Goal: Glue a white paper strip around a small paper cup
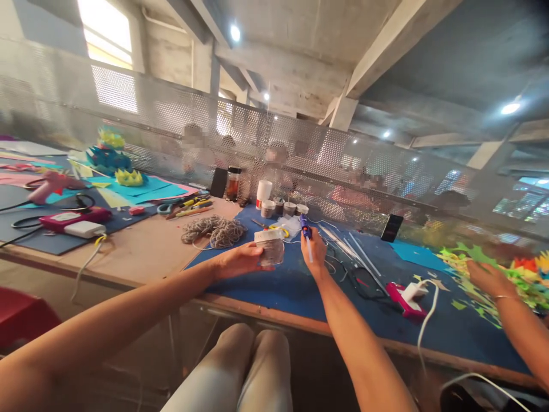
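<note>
My left hand [242, 260] is closed around the side of a small cup [271, 252] with a pale rim and a greyish, cord-like wrapping, held just above the blue mat [240, 289]. In my right hand [316, 252] is a blue glue gun [305, 226], gripped upright with a clear glue stick showing below it. The gun is to the right of the cup and apart from it. Behind them stand several similar cups [289, 209] and a white cup [264, 191]. A heap of grey-brown cord [214, 230] lies to the left of my left hand.
Scissors [165, 209] and other tools lie at the back left. A pink glue gun [45, 186] and a magenta power strip [75, 218] are further left. At right are clear glue sticks [364, 254], another power strip [406, 298] and a co-worker's hand [491, 277] over paper cutouts. A perforated screen [249, 123] bounds the table's back.
</note>
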### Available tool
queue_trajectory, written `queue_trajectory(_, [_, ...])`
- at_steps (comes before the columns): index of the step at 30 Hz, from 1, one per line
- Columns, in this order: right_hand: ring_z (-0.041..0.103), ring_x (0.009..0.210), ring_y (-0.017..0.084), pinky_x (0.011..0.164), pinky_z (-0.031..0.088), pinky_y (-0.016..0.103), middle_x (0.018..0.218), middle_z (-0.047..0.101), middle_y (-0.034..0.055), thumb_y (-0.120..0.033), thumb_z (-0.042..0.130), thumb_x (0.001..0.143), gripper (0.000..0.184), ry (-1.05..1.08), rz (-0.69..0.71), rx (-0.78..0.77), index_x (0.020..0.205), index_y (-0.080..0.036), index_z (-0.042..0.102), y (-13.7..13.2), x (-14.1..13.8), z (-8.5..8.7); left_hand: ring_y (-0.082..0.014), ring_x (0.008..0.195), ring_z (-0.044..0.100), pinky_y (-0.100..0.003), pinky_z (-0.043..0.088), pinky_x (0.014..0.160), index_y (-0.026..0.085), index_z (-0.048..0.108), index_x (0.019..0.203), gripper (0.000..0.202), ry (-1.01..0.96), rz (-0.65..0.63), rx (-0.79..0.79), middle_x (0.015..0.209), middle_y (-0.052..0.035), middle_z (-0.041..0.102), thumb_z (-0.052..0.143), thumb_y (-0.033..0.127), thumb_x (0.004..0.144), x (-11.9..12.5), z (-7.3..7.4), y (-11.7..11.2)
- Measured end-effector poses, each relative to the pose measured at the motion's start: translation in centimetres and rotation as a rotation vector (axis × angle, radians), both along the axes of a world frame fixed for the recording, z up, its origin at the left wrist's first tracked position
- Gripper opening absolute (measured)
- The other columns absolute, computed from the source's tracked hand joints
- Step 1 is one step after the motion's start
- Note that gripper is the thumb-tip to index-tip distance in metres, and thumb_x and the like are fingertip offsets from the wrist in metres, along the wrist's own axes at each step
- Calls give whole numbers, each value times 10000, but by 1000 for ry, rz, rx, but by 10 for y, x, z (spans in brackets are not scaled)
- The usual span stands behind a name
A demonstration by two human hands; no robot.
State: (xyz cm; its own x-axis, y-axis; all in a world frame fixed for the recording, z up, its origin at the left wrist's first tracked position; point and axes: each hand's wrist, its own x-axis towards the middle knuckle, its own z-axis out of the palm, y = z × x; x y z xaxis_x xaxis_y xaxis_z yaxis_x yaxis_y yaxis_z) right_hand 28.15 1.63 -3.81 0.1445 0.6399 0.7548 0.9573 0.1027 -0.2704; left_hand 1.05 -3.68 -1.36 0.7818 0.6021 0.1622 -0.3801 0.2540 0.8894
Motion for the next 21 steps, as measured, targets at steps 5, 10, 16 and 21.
queue_trajectory(5, [653,742,181,621,333,262,862,711,81,-313,521,1024,203,-6,-33,20,1060,-133,607,1,8,1,-326,1275,599,-475,461,1081,130,579,1397,581,-54,-91,-111,1398,-162,634,697,355,874,1,-9,2])
queue_trajectory(10, [644,714,168,601,301,261,856,712,71,-317,521,1026,194,-6,-57,41,1056,-142,597,2,13,2,-327,1255,613,-495,457,1081,96,529,1434,577,-109,-114,-145,1394,-174,635,612,290,898,2,-12,4])
queue_trajectory(16, [643,712,168,597,295,262,838,704,61,-314,547,1013,185,-13,-55,49,1067,-145,597,2,15,3,-325,1238,625,-461,486,1045,82,532,1428,604,-112,-77,-162,1400,-186,628,600,326,880,1,-12,5])
queue_trajectory(21, [647,713,171,596,298,267,854,708,67,-314,531,1020,188,-19,-58,38,1078,-145,592,2,16,4,-284,1278,595,-422,495,1042,176,623,1351,448,-4,84,-53,1377,-112,657,626,304,922,4,-14,3])
